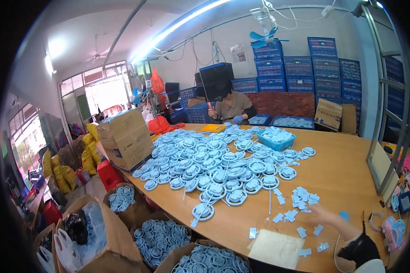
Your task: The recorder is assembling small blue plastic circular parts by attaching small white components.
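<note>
My right hand [322, 214] reaches in from the lower right, a black sleeve cuff [359, 249] around the wrist. It is nearest to a loose cluster of small flat light-blue plastic pieces [302, 198]. Its fingertips are blurred against these pieces, so whether it grips one is unclear. More such pieces lie scattered below the hand. A pale square pad [278, 248] lies at the table's near edge. Left of the cluster spreads a large heap of light-blue ring-shaped plastic parts [212, 168], some with thin stems. My left hand does not show.
Across the wooden table [337, 159] sits a person [234, 107] beside a blue basket of parts [275, 139]. Cardboard boxes of ring parts [161, 241] stand on the floor at left. A metal frame [382, 177] and a pink toy car [393, 233] are at right.
</note>
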Demonstrator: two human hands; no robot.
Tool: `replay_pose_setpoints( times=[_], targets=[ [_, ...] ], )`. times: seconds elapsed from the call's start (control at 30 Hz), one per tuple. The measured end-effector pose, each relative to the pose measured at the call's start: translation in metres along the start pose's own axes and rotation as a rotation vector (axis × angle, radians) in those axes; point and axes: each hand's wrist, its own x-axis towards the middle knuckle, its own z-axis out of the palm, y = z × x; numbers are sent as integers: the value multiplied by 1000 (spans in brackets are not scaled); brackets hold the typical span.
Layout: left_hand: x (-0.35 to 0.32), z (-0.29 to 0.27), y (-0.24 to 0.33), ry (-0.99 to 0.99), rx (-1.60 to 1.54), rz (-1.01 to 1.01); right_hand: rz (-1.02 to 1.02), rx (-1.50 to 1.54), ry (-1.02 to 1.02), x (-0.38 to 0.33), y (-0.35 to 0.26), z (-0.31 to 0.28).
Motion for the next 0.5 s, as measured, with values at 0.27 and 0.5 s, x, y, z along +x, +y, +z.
replay_pose_setpoints(
  times=[0.27,0.5],
  targets=[
    [16,-24,-10,71,154,82,288,-69,-61,-81,28,-2],
    [24,-83,-90,273,303,196,113,47,-147,-44,17,13]
  ],
)
